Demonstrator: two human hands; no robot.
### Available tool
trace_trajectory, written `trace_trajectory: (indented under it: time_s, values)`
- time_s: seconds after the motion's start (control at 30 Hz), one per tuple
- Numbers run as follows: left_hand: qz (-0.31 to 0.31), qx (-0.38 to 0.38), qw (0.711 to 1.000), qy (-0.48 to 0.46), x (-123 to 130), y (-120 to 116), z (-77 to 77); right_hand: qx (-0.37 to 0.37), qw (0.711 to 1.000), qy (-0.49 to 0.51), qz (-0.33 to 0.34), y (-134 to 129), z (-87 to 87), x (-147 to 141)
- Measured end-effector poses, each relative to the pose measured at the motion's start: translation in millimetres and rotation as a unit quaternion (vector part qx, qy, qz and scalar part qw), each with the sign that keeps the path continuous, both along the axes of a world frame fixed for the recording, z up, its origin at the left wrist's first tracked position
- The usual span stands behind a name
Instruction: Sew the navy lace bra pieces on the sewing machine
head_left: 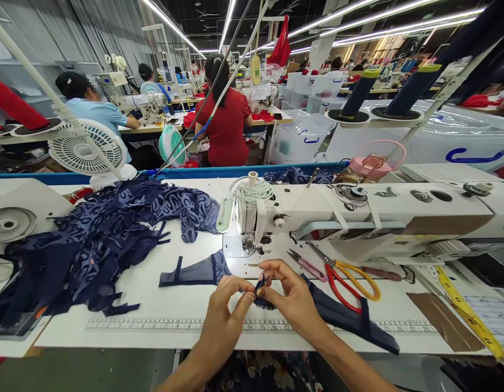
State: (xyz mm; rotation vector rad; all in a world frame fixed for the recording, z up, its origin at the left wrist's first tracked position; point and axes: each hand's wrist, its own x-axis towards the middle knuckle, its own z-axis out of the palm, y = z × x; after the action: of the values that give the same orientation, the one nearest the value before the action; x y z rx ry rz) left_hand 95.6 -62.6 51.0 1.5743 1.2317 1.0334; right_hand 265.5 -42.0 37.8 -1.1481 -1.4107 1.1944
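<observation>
My left hand [224, 311] and my right hand [292, 298] meet in front of the sewing machine [256, 218], with fingertips pinched together. Between them they grip the bunched middle of a navy garment piece [337, 307]. One dark band of it runs out to the right, under my right forearm. To the left, a sheer navy wing with a patterned end [190, 272] lies flat; my fingers hide whether it joins the held part. Just beyond my right hand rest pink-handled snips [313, 268] and scissors with red and yellow handles [337, 275].
A heap of navy patterned garment pieces [109, 234] covers the table's left side. A printed ruler [154, 325] runs along the front edge, and a yellow tape measure [468, 313] lies at right. Behind stand a white fan [86, 144], thread cones [360, 95] and seated people.
</observation>
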Motion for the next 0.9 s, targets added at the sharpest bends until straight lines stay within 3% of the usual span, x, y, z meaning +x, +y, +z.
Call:
trace_trajectory:
  time_s: [0.17, 0.27, 0.53, 0.7, 0.9]
  values:
    - [0.098, 0.017, 0.995, 0.019, 9, -10, -2.4, -0.015, 1.000, 0.020, 0.012, 1, -0.8, -10]
    - [0.091, 0.027, 0.995, 0.025, 7, -6, -4.0, 0.010, 1.000, 0.000, 0.013, 1, 0.8, -9]
    - [0.094, 0.037, 0.994, 0.032, 3, -4, -13.1, 0.170, 0.983, -0.067, -0.023, -1, -2.3, -4]
    - [0.088, 0.039, 0.994, 0.046, 2, -4, -14.2, 0.183, 0.979, -0.090, -0.006, -1, 1.2, -4]
    - [0.098, 0.033, 0.994, 0.037, 4, -2, -9.0, 0.288, 0.945, -0.144, -0.046, -5, 4.2, -5]
